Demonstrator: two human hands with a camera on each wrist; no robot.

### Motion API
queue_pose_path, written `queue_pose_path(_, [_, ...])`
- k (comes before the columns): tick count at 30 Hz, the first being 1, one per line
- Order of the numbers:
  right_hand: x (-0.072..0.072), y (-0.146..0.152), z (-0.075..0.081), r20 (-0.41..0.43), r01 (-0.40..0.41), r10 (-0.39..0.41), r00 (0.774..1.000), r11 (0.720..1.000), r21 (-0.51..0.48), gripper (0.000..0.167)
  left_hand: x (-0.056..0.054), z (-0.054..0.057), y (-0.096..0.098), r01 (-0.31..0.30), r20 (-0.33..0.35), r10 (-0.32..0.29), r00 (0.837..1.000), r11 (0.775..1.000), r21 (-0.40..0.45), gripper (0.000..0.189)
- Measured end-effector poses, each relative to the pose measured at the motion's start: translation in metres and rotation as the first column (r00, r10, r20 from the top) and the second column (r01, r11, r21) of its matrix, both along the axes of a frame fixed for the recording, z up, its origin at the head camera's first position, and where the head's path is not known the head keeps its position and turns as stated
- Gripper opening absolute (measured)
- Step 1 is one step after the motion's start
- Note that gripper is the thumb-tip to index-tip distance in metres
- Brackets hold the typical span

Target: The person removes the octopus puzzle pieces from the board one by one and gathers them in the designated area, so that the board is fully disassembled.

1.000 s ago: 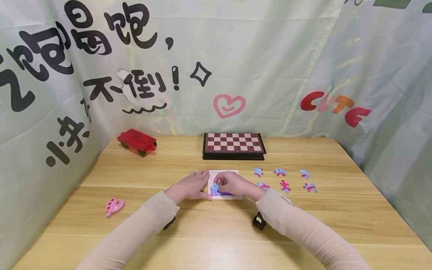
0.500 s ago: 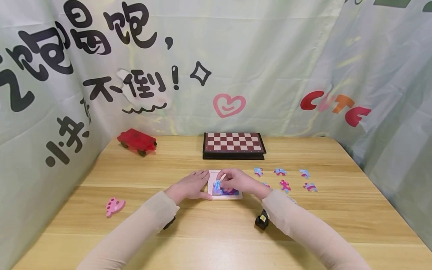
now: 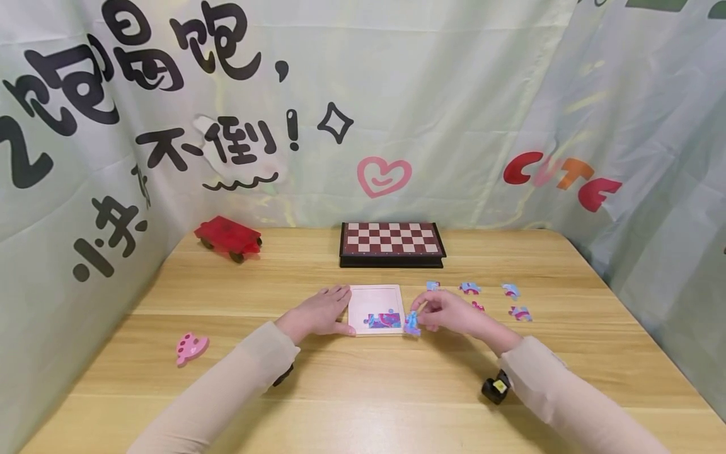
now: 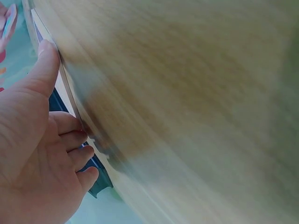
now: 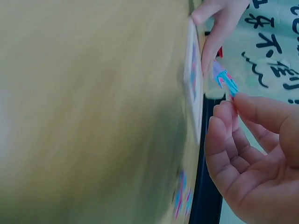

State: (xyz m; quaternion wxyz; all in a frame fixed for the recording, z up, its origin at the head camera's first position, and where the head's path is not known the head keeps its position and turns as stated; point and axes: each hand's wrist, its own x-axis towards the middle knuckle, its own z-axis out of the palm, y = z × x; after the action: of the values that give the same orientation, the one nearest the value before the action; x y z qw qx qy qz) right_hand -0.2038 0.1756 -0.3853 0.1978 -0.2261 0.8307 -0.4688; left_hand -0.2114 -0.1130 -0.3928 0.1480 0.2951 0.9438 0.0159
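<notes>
Head view first: the wooden table [image 3: 340, 403] spreads before me, and I count hours from the middle of the pale tray [image 3: 374, 297], 12 pointing away from me. My left hand [image 3: 319, 313] lies at 9 o'clock, fingers mostly straight and gripping nothing, against the tray's edge, thumb at the corner between 7 and 8. That pressure seems worth keeping, so the tray can't slide. My right hand [image 3: 448, 314], at 3 o'clock, has thumb and fingertips closed in a pinch, the other fingers loosely bent. Joined pieces [image 3: 384, 320] lie inside the tray toward 5 o'clock. The puzzle piece [image 3: 412, 323] I pinch is just beside the rim, between 3 and 4; the right wrist view shows it raised and gripped by one end. I'd say a light hold suits it, with its tabs left free and the picture turned to match before any pressing.

Around me, cloth [image 3: 454, 94] hangs behind everything. A chessboard [image 3: 393, 239] sits near 12 o'clock, a red car [image 3: 229, 238] near 10, a pink toy [image 3: 191, 348] between 8 and 9; none blocks the tray. Loose pieces [image 3: 469, 288] lie between 2 and 3. My right hand and wrist partly cover some, so a low sweep there could knock them.
</notes>
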Motion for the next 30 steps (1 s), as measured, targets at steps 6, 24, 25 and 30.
queue_pose_path(6, [0.01,0.028,-0.002,0.021,-0.01,0.009,1.0,1.0,0.026,0.015,0.0,0.0,0.0,0.002,0.0,-0.002,1.0,1.0,0.007,0.088])
queue_pose_path(24, [0.02,0.054,-0.006,0.009,-0.024,0.023,1.0,0.993,0.113,0.013,0.001,0.003,0.0,-0.007,0.016,0.007,1.0,1.0,0.014,0.087])
queue_pose_path(25, [0.021,0.054,-0.006,0.009,-0.022,0.021,1.0,0.993,0.117,0.012,0.001,0.003,0.0,-0.006,0.014,0.006,1.0,1.0,0.012,0.087])
queue_pose_path(30, [0.021,0.053,-0.006,0.009,-0.018,0.017,1.0,0.991,0.131,0.01,0.001,0.002,0.0,0.0,0.01,0.0,1.0,1.0,0.006,0.087])
